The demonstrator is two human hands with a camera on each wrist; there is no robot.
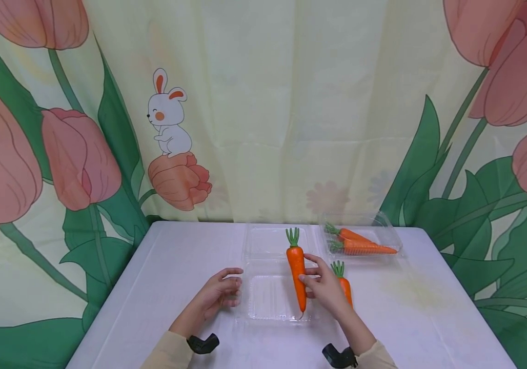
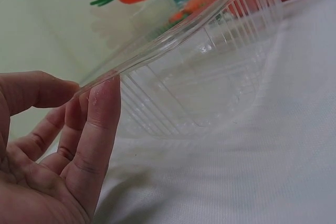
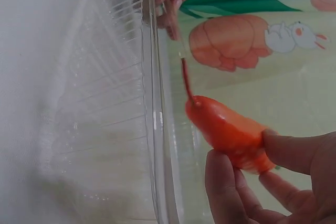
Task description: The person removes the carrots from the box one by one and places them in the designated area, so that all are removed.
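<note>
My right hand (image 1: 330,291) holds an orange toy carrot (image 1: 296,269) by its side, green top up and thin root tip down. The carrot is above the right part of an open clear plastic box (image 1: 268,297). In the right wrist view, thumb and fingers pinch the carrot (image 3: 226,127) beside the box's rim (image 3: 157,129). At the box's left side is my left hand (image 1: 219,294). The left wrist view shows its thumb and fingers pinching the clear rim (image 2: 142,56). Another carrot (image 1: 346,289) lies just right of the box, partly hidden by my right hand.
At the back right of the white table (image 1: 189,251), a clear box (image 1: 385,236) contains two carrots (image 1: 360,248). The open box's lid (image 1: 268,241) extends toward the table's back edge. Behind hangs a curtain (image 1: 254,102) printed with tulips and a rabbit.
</note>
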